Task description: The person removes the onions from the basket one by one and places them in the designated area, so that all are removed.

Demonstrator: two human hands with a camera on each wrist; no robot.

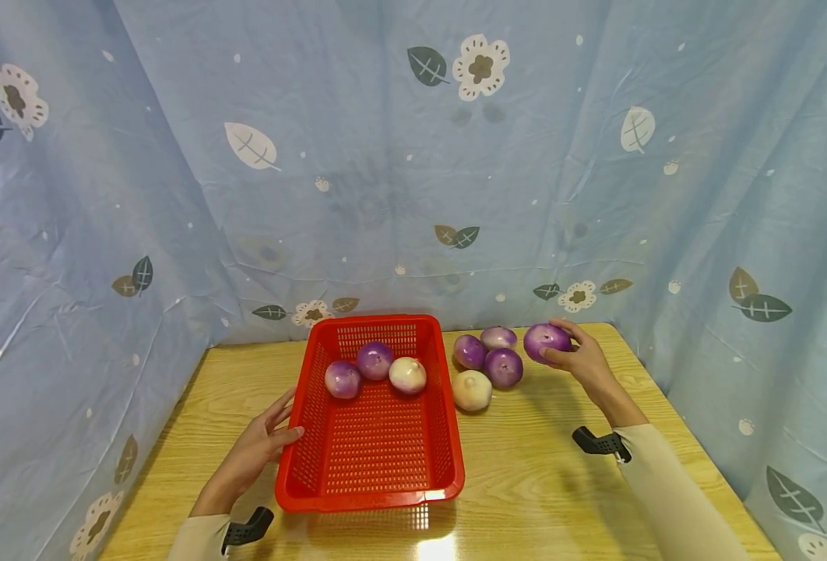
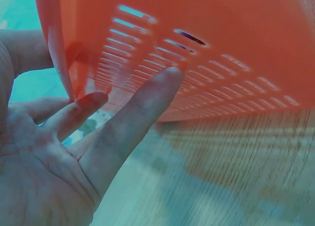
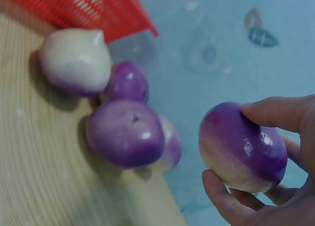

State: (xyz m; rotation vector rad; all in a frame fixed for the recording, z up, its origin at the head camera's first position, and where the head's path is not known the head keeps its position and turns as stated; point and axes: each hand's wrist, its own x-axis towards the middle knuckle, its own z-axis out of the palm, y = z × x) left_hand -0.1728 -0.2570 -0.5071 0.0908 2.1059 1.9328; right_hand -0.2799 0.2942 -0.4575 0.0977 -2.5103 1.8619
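My right hand [image 1: 585,360] grips a purple-and-white turnip [image 1: 545,344] between thumb and fingers, held to the right of a small group on the table. In the right wrist view this turnip [image 3: 241,152] is glossy, purple above and pale below. With thumb and fingers, my left hand [image 1: 265,438] holds the left side of a red plastic basket [image 1: 378,501]; in the left wrist view, fingers [image 2: 140,105] lie against its slotted outer wall. Inside the basket, toward the back, sit a purple turnip [image 1: 374,360], another purple one [image 1: 343,380] and a whitish one [image 1: 408,375].
Several turnips cluster just right of the basket, among them a white one [image 1: 472,390] and a dark purple one [image 1: 504,368]. Everything stands on a wooden table [image 1: 526,475]. A blue patterned curtain [image 1: 357,202] hangs behind the table and along its sides.
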